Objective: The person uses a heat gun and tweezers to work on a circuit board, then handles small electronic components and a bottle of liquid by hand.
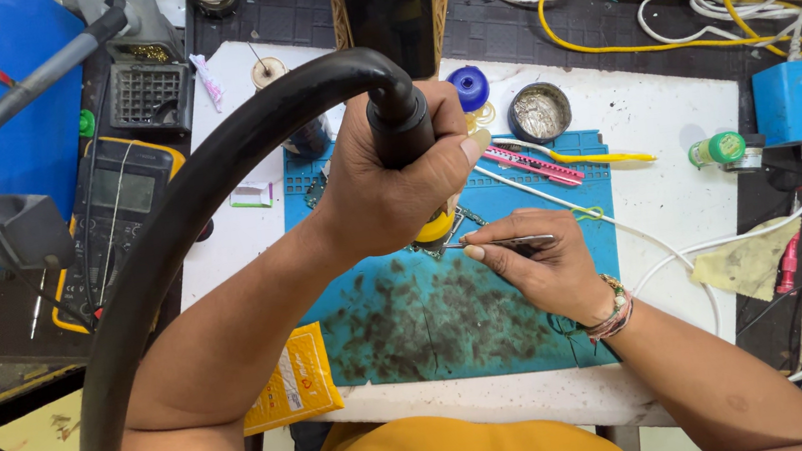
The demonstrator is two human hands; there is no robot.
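Over the stained blue work mat (pixel 413 330), the left hand (pixel 396 181) is wrapped tight around a hot air tool handle (pixel 399 120), nozzle pointing down at a small circuit board (pixel 445 241) sitting mid-mat. The thick black hose (pixel 181 240) loops off to the left. The right hand (pixel 546 264) pinches tweezers (pixel 509 241), tips right at the board's edge. A yellow multimeter (pixel 118 217) sits left of the mat, and a round tin (pixel 539 112) behind it.

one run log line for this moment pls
left hand: grips hot-air wand, nozzle down | right hand: holds tweezers at circuit board | blue mat
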